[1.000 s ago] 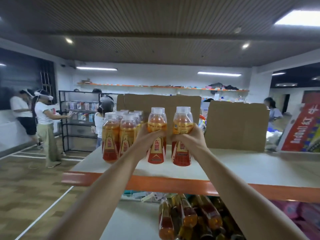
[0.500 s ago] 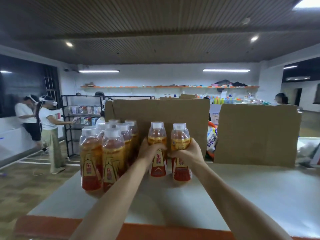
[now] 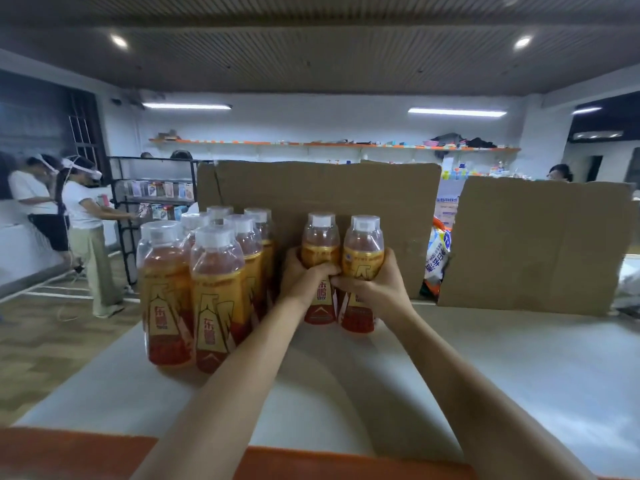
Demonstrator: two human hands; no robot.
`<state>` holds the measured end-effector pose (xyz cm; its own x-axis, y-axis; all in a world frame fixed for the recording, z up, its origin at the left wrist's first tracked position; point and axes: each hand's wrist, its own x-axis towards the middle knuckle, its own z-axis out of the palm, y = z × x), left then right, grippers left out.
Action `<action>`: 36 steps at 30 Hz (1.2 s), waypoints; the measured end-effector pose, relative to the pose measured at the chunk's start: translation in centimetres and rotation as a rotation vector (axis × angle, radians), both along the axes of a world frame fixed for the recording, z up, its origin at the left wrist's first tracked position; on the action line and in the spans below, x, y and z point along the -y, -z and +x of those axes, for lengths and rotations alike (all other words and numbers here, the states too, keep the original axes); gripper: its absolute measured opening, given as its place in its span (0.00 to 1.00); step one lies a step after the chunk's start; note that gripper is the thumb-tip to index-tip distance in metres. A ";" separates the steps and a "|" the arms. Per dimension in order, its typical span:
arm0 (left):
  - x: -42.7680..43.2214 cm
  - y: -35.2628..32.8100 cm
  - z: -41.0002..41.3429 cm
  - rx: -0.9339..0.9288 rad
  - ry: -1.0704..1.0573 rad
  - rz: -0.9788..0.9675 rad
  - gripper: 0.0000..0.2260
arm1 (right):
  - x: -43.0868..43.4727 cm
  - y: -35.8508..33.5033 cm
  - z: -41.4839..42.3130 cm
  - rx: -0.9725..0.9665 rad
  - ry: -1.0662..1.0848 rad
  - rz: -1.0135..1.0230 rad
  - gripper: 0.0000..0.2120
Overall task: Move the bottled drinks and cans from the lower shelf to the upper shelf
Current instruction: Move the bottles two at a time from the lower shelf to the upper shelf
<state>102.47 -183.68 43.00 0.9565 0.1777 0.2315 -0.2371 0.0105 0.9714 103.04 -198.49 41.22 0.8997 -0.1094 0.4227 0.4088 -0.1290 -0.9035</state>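
Pair has moved in from the edge. left bottle (image 3: 320, 244) and right bottle (image 3: 363, 247) look seated on upper shelf (image 3: 502, 375), in front of cardboard (image 3: 329, 192), beside bottle group (image 3: 207, 271). left grip (image 3: 304, 278) and right grip (image 3: 375, 289) each clasp one. Release is probably next.

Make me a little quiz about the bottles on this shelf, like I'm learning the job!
1. True or false: the left hand grips one drink bottle and the right hand grips a second drink bottle.
2. What stands right behind those two bottles? A) a cardboard sheet B) a glass door C) a red bucket
3. Fill in the number: the group of bottles to the left of the hands has ___ bottles.
Key: 1 true; 2 A; 3 six.
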 end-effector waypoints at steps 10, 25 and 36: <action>-0.1 2.5 0.4 -0.011 -0.152 0.387 0.42 | 2.2 0.5 -0.6 -0.253 -0.135 -0.202 0.44; -0.4 3.4 1.2 0.099 -0.210 0.328 0.38 | 1.6 1.8 -0.5 -0.050 0.050 -0.240 0.34; -0.5 3.4 1.5 0.097 -0.198 0.378 0.36 | 1.1 2.3 -0.8 0.028 0.075 -0.293 0.32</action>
